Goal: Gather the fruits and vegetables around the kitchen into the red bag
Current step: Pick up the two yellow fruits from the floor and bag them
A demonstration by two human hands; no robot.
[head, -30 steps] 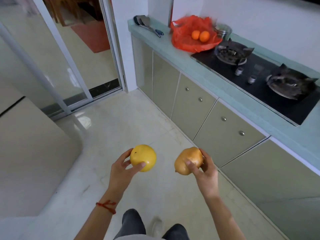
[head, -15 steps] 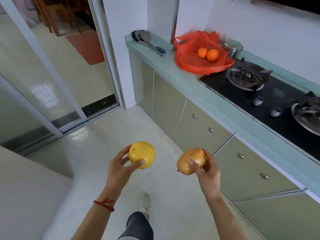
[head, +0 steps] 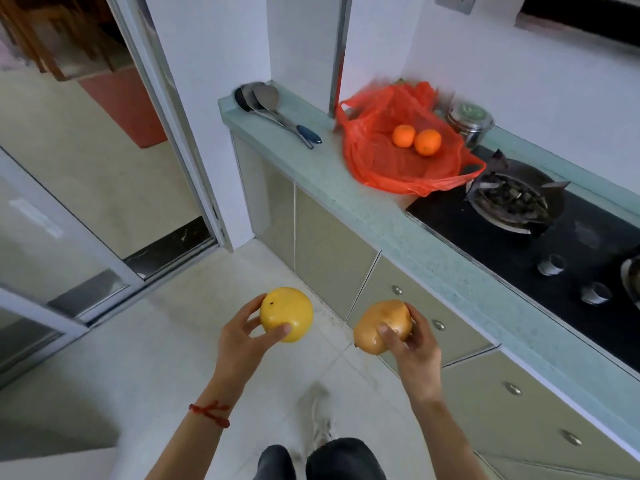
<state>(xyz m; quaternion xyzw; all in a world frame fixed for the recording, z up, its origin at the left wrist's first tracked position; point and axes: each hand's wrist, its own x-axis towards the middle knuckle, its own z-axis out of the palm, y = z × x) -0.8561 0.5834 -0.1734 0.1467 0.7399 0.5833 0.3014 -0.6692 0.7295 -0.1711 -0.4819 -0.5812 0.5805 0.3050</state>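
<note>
I see open tiled floor (head: 145, 358) filling the near left and centre, free all the way to the sliding glass door (head: 86, 209) at far left. Counter (head: 398, 223) runs diagonally from far centre to near right; its front edge and the cabinet fronts (head: 332, 251) bound the right side. Black hob (head: 519, 244) sits set into the counter on the right. Red bag (head: 391, 157) lies open on the counter at the far end, just left of the burner (head: 512, 199), two oranges (head: 415, 139) inside it, touching. Metal pot (head: 470, 121) behind the bag, spatulas (head: 273, 112) left of it near the counter's end edge.

Both forearms reach forward over the floor, well short of the counter. Left hand (head: 239, 344) wraps a yellow round fruit (head: 286, 314), thumb on its near side, fingers behind. Right hand (head: 412, 351) grips a brown onion (head: 381, 326), thumb across the front. Red string (head: 209, 412) on the left wrist.
</note>
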